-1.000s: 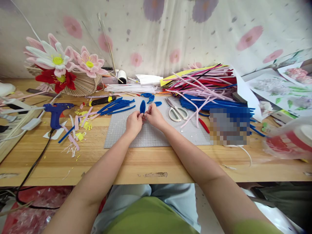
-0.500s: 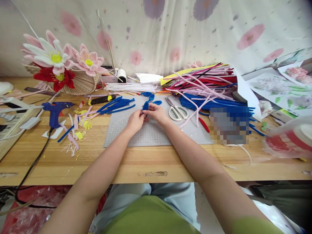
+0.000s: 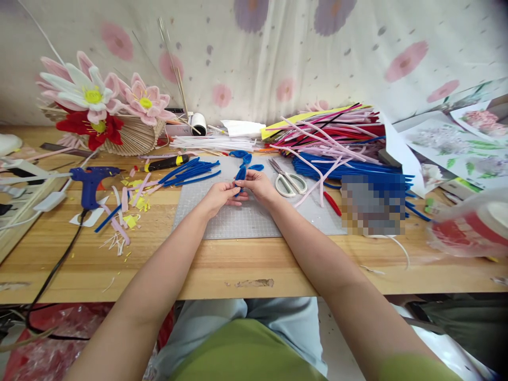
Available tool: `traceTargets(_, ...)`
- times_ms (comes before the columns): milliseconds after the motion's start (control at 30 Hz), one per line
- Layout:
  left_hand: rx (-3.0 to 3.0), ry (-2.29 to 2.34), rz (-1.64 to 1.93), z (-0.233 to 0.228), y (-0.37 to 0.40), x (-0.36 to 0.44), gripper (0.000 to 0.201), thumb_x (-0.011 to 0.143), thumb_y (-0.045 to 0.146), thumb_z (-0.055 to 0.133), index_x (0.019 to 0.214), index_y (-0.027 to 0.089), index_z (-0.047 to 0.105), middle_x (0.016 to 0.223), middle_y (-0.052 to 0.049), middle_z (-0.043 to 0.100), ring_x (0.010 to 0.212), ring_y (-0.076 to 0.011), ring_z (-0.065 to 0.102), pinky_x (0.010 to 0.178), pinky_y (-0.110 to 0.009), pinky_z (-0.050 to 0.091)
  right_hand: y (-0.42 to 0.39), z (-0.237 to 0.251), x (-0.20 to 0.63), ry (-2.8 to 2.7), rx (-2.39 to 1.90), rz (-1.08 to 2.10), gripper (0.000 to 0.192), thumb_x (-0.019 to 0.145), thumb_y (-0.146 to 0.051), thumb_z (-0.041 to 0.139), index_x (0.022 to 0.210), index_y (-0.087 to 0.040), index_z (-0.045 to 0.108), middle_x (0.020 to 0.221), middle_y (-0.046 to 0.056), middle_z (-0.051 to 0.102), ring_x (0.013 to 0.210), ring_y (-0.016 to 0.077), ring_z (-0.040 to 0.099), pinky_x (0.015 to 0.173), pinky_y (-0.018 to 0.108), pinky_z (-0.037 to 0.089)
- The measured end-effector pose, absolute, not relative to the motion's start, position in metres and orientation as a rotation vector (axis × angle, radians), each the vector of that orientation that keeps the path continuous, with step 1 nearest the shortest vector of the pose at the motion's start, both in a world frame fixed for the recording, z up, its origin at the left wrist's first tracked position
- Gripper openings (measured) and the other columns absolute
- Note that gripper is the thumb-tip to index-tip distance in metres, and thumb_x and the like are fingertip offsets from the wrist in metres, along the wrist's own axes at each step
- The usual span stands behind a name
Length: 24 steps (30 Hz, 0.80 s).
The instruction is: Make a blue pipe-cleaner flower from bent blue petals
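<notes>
Petal (image 3: 241, 173), blue, pinched by left hand (image 3: 219, 198) and right hand (image 3: 259, 186); likely light, soft, bendable; best held at its base.

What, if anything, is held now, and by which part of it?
A fuzzy blue piece, held in the left hand and right hand below its raised upper end; the exact contact is hidden.

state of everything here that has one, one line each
Blue looped piece: held between both hands, partly hidden by fingers
Left hand: holding the piece, some fingers extended
Right hand: pinching the piece
Scissors: lying on the mat, unheld
Cutting mat: flat on the table
Glue gun: unheld, cord attached; power can't be told
White flower: petals spread open
</notes>
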<state>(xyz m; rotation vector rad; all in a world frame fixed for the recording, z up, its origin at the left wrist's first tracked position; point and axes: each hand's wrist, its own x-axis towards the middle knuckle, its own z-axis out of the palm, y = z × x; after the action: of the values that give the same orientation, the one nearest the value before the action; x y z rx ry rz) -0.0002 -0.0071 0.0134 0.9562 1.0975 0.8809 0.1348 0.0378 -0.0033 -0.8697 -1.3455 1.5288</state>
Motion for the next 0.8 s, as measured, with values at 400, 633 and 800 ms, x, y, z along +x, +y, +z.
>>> traceTargets(400, 0.888, 1.146, 0.892, 0.018, -0.010, -0.002, 0.010, 0.077, 0.016, 0.061, 0.070, 0.009, 0.059, 0.067, -0.006, 0.067, 0.059, -0.0137, 0.066, 0.049, -0.019, 0.047, 0.029, 0.000, 0.133, -1.236, -0.744, 1.812, 0.031, 0.057, -0.038, 0.076, 0.071, -0.017, 0.059, 0.066, -0.002, 0.060, 0.055, 0.0069, 0.052, 0.052, 0.021, 0.043)
traceTargets(633, 1.048, 1.218, 0.838, 0.015, -0.014, 0.000, 0.009, 0.078, 0.015, 0.058, 0.071, 0.010, 0.059, 0.069, -0.005, 0.066, 0.061, -0.0121, 0.065, 0.054, -0.021, 0.049, 0.034, -0.003, 0.142, -1.474, -0.833, 1.770, 0.032, 0.056, -0.036, 0.075, 0.066, -0.014, 0.055, 0.057, -0.003, 0.057, 0.049, 0.0068, 0.049, 0.048, 0.021, 0.038)
traceTargets(800, 1.281, 1.309, 0.912, -0.003, -0.010, 0.005, 0.024, 0.061, 0.011, 0.071, 0.081, 0.012, 0.059, 0.074, -0.003, 0.066, 0.065, -0.0131, 0.062, 0.057, -0.024, 0.049, 0.032, -0.001, 0.138, -1.529, -0.932, 1.556, 0.031, 0.056, -0.038, 0.073, 0.065, -0.014, 0.054, 0.052, -0.004, 0.053, 0.043, 0.0054, 0.041, 0.041, 0.020, 0.028)
